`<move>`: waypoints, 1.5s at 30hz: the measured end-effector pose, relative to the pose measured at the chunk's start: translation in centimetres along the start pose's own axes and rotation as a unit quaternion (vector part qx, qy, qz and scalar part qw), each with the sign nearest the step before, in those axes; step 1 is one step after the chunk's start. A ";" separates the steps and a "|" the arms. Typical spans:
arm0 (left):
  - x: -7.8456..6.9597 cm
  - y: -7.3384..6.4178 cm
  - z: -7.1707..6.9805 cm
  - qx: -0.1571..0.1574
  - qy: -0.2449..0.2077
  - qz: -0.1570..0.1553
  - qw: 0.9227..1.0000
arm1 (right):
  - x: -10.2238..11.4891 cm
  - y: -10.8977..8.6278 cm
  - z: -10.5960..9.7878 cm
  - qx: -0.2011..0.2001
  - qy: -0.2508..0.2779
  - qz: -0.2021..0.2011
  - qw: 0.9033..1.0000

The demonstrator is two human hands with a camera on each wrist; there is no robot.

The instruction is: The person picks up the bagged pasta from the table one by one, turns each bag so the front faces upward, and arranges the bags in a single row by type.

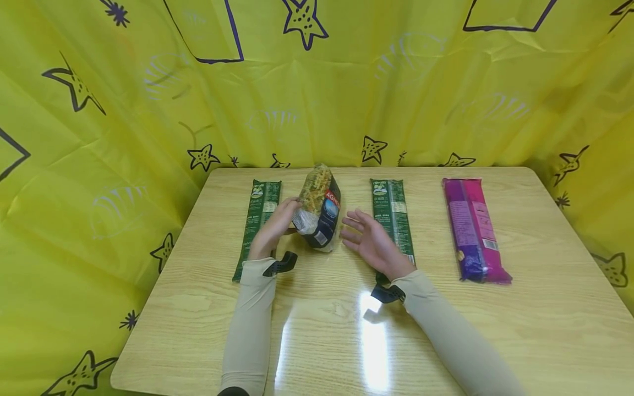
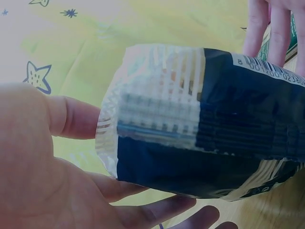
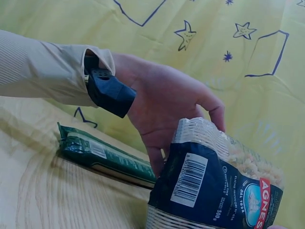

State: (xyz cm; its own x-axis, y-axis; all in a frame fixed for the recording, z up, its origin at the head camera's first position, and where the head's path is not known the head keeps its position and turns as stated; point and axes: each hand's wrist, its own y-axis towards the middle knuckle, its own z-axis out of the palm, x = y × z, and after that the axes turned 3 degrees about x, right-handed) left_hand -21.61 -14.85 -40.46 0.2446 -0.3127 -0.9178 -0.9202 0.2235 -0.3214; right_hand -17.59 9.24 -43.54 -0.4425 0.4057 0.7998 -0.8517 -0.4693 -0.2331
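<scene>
My left hand grips a bag of short pasta by its left end, thumb on one side and fingers underneath in the left wrist view. The bag is tilted, with a clear window and a dark blue label carrying a barcode. To its right my right hand is held with fingers spread, apart from the bag and holding nothing. Partly behind my left hand lies a long green packet. A second green packet lies under my right hand, partly hidden by it.
A pink and purple packet lies on the right of the wooden table. A yellow curtain with starfish drawings hangs along the table's back edge and sides.
</scene>
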 end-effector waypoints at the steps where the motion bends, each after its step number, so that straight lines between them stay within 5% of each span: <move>1: 0.0 0.0 -0.1 0.001 0.000 -0.002 1.000 | -0.1 0.0 0.0 0.000 0.000 0.002 1.000; 45: 1.9 0.6 -1.4 -0.026 0.007 -0.058 0.998 | -1.5 0.4 0.4 0.058 -0.036 0.044 0.997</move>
State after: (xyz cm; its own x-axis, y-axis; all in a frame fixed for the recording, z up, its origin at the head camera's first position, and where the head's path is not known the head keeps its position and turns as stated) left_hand -22.13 -16.61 -42.03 0.3462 -0.3459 -0.8721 -0.9006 0.1377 -0.4122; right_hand -17.17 8.07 -44.60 -0.4891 0.3044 0.8174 -0.7706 -0.5898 -0.2415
